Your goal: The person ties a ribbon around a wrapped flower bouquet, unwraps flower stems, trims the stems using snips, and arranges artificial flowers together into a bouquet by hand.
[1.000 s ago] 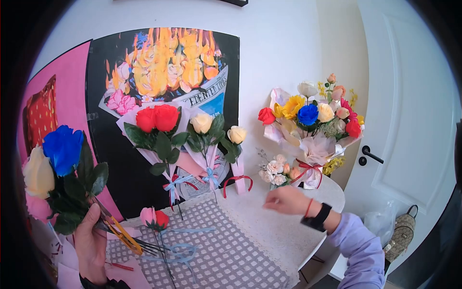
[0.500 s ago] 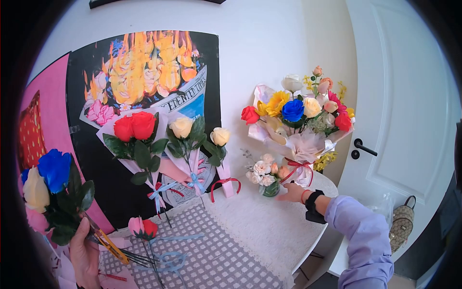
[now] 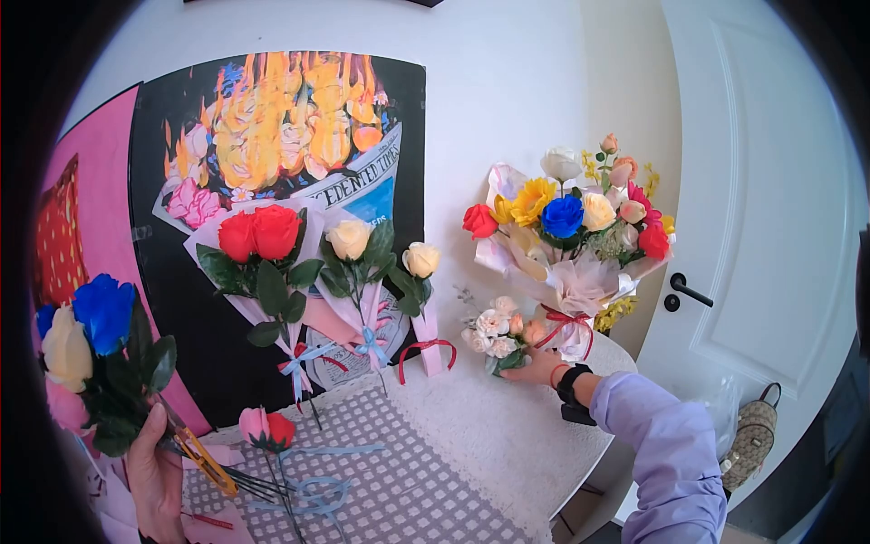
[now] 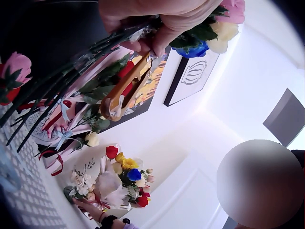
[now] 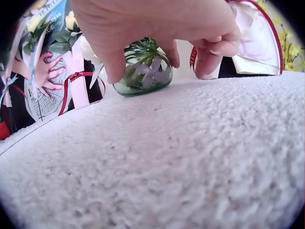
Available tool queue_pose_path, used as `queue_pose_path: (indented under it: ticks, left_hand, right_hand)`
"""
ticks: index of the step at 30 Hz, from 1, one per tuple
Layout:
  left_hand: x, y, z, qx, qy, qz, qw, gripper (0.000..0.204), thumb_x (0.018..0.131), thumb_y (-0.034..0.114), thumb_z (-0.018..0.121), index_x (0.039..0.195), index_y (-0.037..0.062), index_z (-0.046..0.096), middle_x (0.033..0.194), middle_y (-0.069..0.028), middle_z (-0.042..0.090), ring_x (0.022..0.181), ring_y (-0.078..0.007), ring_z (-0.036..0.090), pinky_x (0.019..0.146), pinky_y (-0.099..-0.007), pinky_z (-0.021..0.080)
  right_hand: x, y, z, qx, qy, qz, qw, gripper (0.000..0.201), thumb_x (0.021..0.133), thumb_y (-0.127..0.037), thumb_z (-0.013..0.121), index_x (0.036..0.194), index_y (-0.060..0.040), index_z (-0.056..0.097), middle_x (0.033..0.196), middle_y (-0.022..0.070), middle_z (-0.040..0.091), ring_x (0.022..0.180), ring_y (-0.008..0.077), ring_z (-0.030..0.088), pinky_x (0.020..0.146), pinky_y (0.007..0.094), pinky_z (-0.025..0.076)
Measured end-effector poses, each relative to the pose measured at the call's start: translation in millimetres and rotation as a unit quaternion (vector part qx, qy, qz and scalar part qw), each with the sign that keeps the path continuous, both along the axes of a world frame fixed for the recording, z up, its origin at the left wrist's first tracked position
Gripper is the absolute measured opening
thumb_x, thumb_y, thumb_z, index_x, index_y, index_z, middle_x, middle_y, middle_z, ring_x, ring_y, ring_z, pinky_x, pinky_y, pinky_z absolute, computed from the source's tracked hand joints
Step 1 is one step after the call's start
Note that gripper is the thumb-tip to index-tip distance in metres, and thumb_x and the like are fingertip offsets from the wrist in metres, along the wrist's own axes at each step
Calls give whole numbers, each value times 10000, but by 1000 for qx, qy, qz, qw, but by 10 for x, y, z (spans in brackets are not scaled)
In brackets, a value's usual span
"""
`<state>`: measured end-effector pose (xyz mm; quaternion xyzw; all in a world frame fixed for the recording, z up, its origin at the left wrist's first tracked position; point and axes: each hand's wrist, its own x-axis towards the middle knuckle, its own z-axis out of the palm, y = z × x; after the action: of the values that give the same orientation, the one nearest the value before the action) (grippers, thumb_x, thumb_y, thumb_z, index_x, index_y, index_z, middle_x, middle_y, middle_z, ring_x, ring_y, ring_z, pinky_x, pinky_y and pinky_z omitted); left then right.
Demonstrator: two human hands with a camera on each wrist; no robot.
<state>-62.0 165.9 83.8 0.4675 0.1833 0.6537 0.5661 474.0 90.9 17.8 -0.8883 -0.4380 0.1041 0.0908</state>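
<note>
On the rough white bench (image 3: 489,426), beside the big bouquet (image 3: 580,281), my right hand (image 3: 536,370) curls round a green glass vase (image 5: 143,87) of pale blossoms (image 3: 494,328). My left hand (image 3: 156,476) grips blue, cream and pink roses (image 3: 101,315) plus a yellow-handled tool (image 3: 205,462). I see a white door (image 3: 770,181).

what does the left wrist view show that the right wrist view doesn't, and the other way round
Only the left wrist view: the left hand gripping the rose bunch, the orange tool and the framed drawing.

Only the right wrist view: the stems inside the glass vase, and yellow sprigs at the edge.

Both: the right hand at that vase, and the printed hand on the poster.
</note>
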Motion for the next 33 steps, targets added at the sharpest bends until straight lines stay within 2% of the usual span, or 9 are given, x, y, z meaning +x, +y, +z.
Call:
queue_pose_path:
  ticks: [6, 11, 13, 15, 17, 20, 26, 30, 33]
  left_hand:
    - [13, -1, 1, -1, -1, 15, 1000, 338, 799, 62, 612, 1116, 71, 495, 1017, -1, 564, 909, -83, 541, 802, -243, 438]
    - [16, -4, 7, -7, -20, 15, 1000, 342, 794, 74, 623, 1112, 71, 497, 1017, -1, 565, 907, -86, 544, 806, -243, 439]
    - [-31, 35, -18, -2, -12, 8, 1000, 336, 795, 72, 622, 1108, 70, 500, 1014, -2, 567, 901, -86, 547, 802, -242, 441]
    - [-24, 40, -22, 4, -4, 2, 1000, 330, 796, 70, 620, 1104, 69, 502, 1011, -3, 569, 894, -86, 550, 798, -240, 444]
    - [36, 17, -14, -3, -31, 47, 998, 346, 797, 56, 607, 1124, 64, 495, 992, -18, 581, 868, -99, 569, 720, -246, 478]
    - [2, -4, 9, -6, -13, 6, 1000, 318, 795, 59, 618, 1093, 64, 507, 1001, -5, 574, 892, -86, 554, 794, -240, 445]
    - [-26, 25, -7, -9, -14, 10, 1000, 324, 792, 57, 621, 1096, 64, 507, 1004, -5, 573, 905, -88, 550, 811, -243, 437]
    - [-2, -5, 16, -9, -22, 8, 1000, 332, 792, 57, 622, 1102, 66, 505, 1010, -6, 570, 905, -88, 547, 809, -243, 436]
    - [8, 4, 6, -7, -29, 27, 999, 347, 796, 58, 610, 1123, 53, 495, 999, -22, 584, 878, -91, 564, 753, -239, 463]
  right_hand:
    - [-112, 63, -5, 10, -13, -14, 1000, 936, 585, -719, 547, 1269, -94, 423, 1261, 204, 427, 1217, 392, 324, 1010, 417, 253]
    - [-202, 98, -2, -6, -29, -46, 998, 986, 588, -718, 545, 1303, -66, 354, 1271, 218, 404, 1211, 369, 347, 990, 392, 295]
    - [-172, 117, -28, 16, 2, -41, 999, 1016, 578, -712, 564, 1312, -51, 328, 1277, 221, 395, 1207, 359, 357, 983, 389, 305]
    - [-150, 141, -47, 24, 22, -49, 998, 1016, 573, -707, 575, 1310, -51, 332, 1276, 218, 397, 1203, 357, 364, 981, 393, 306]
    - [-108, 173, -81, 31, 41, -56, 997, 1015, 568, -702, 587, 1307, -52, 337, 1275, 215, 400, 1199, 356, 371, 980, 396, 306]
    - [-54, 193, -112, 38, 59, -50, 996, 1010, 556, -701, 598, 1296, -57, 358, 1266, 210, 411, 1189, 349, 386, 981, 403, 300]
    - [-205, 131, -5, 34, 21, -71, 997, 955, 562, -710, 587, 1276, -102, 406, 1270, 214, 400, 1200, 359, 363, 983, 423, 285]
    - [-267, 95, 39, 30, 19, -75, 997, 946, 567, -717, 574, 1276, -113, 408, 1275, 216, 394, 1206, 360, 354, 985, 423, 278]
    - [-264, 87, 29, 36, 13, -71, 997, 946, 569, -720, 569, 1267, -102, 414, 1260, 209, 415, 1201, 355, 364, 984, 415, 279]
